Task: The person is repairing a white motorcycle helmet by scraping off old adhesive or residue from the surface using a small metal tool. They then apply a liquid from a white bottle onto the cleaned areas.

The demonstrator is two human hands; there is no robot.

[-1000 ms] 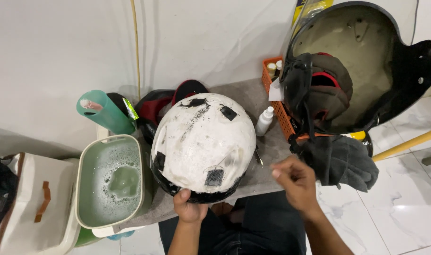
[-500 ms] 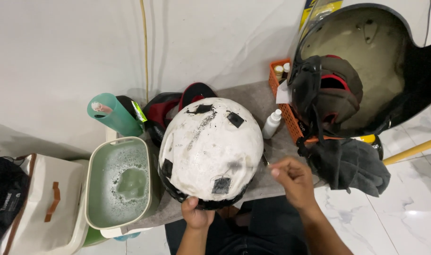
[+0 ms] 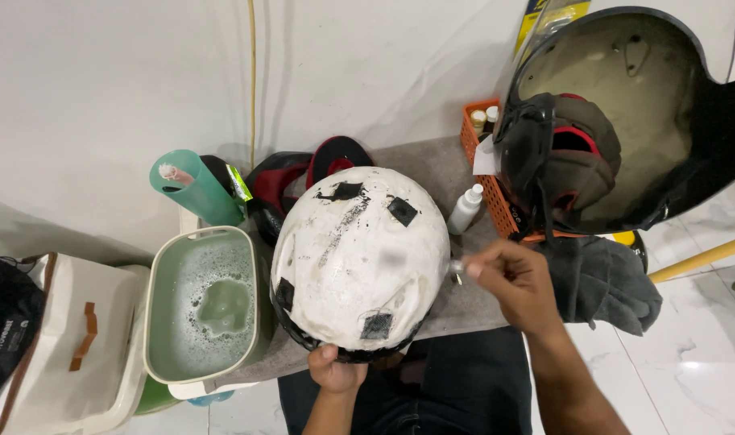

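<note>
Our right hand (image 3: 512, 278) pinches a small pale tool, perhaps a brush, its tip touching the right flank of the white foam helmet liner (image 3: 359, 258). Our left hand (image 3: 335, 369) grips the liner's near rim from below, thumb on the edge. The liner sits dome-up between both hands, its long axis running away from us. To its left the green basin (image 3: 162, 322) holds soapy water. Farther right, an orange basket (image 3: 496, 197) holds small bottles, a white spray bottle (image 3: 465, 209) beside it.
</note>
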